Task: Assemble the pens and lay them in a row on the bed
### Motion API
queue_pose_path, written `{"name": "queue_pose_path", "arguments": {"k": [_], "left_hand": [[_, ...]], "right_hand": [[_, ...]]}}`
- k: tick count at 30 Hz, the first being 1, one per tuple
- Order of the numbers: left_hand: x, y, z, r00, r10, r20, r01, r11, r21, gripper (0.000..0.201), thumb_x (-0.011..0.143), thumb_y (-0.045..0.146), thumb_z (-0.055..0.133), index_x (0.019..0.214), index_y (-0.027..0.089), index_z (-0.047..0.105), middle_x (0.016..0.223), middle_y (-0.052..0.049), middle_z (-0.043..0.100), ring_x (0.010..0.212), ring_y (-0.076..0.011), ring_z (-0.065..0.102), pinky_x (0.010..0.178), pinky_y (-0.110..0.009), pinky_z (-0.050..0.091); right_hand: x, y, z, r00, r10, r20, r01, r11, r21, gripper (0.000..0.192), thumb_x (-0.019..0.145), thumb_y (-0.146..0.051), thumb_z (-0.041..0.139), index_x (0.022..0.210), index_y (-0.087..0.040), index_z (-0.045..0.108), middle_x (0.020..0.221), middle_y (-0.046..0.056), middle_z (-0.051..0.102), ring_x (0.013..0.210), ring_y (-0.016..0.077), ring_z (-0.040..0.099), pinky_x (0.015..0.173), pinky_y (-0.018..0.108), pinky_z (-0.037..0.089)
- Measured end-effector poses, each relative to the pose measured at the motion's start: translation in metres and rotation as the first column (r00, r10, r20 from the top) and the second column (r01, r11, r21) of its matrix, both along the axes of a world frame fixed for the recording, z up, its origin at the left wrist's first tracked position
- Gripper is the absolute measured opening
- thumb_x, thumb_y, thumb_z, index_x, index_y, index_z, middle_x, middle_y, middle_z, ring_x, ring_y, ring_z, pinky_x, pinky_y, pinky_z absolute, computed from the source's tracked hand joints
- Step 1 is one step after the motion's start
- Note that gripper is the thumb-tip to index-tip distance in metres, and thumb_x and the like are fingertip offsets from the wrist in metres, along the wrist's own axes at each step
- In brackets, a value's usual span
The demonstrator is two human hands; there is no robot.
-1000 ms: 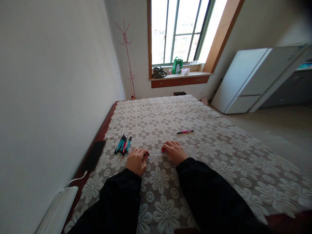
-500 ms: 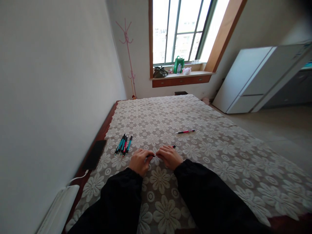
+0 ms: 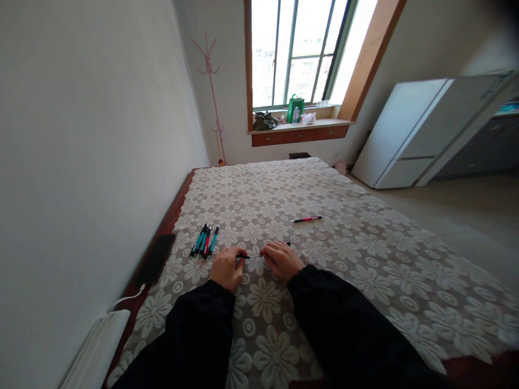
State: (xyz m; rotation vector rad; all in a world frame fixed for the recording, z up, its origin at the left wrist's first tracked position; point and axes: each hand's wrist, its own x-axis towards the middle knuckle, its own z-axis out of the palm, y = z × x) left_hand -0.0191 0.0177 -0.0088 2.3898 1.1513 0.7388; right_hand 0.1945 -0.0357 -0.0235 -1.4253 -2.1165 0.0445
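Both my hands rest low on a table covered by a white lace flower cloth (image 3: 365, 254). My left hand (image 3: 227, 267) pinches the dark end piece of a pen (image 3: 243, 256). My right hand (image 3: 281, 259) is closed around the rest of that pen, whose black tip (image 3: 287, 243) pokes out past the fingers. A thin refill shows in the short gap between the two hands. A bunch of several teal and red pens (image 3: 205, 241) lies just left of my left hand. One red pen (image 3: 307, 219) lies alone farther out on the cloth.
A black phone (image 3: 156, 258) lies at the table's left edge beside the wall, with a white cable and a white box (image 3: 97, 346) nearer me. Beyond the table are a window sill with bags (image 3: 295, 111), a pink coat stand (image 3: 211, 92) and a white fridge (image 3: 421, 129).
My hands came together around the pen half a second ago and have now drawn slightly apart again, exposing the thin refill between them. The other pens have not moved.
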Motion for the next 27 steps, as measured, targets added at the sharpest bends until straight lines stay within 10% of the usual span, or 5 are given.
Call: {"name": "queue_pose_path", "arguments": {"k": [10, 19, 27], "left_hand": [[0.004, -0.003, 0.003, 0.981, -0.190, 0.034, 0.188, 0.981, 0.053, 0.008, 0.084, 0.028, 0.066, 0.090, 0.025, 0.069, 0.111, -0.004, 0.070, 0.111, -0.0243, 0.059, 0.098, -0.041, 0.045], [0.000, 0.002, 0.000, 0.998, -0.022, 0.055, 0.018, 0.997, 0.071, 0.007, 0.083, 0.020, 0.062, 0.087, 0.022, 0.067, 0.108, -0.005, 0.069, 0.109, -0.0245, 0.060, 0.097, -0.042, 0.046], [0.004, -0.003, 0.005, 0.977, -0.138, 0.164, 0.127, 0.989, 0.074, 0.009, 0.086, 0.028, 0.065, 0.084, 0.023, 0.072, 0.102, -0.005, 0.071, 0.105, -0.0224, 0.061, 0.096, -0.039, 0.048]], "right_hand": [[-0.003, 0.001, -0.003, 0.981, 0.174, -0.090, -0.178, 0.983, -0.042, 0.021, 0.094, -0.014, 0.047, 0.103, -0.022, 0.065, 0.092, 0.005, 0.063, 0.086, 0.0174, 0.058, 0.077, 0.029, 0.045], [0.002, -0.003, 0.009, 0.996, -0.034, 0.082, 0.038, 0.998, -0.048, 0.015, 0.088, -0.015, 0.054, 0.094, -0.021, 0.066, 0.092, 0.005, 0.065, 0.092, 0.0214, 0.056, 0.084, 0.036, 0.041], [-0.005, -0.003, 0.010, 0.996, 0.092, 0.019, -0.093, 0.994, 0.063, 0.012, 0.096, -0.029, 0.054, 0.101, -0.021, 0.062, 0.094, 0.005, 0.066, 0.090, 0.0209, 0.057, 0.081, 0.035, 0.041]]}}
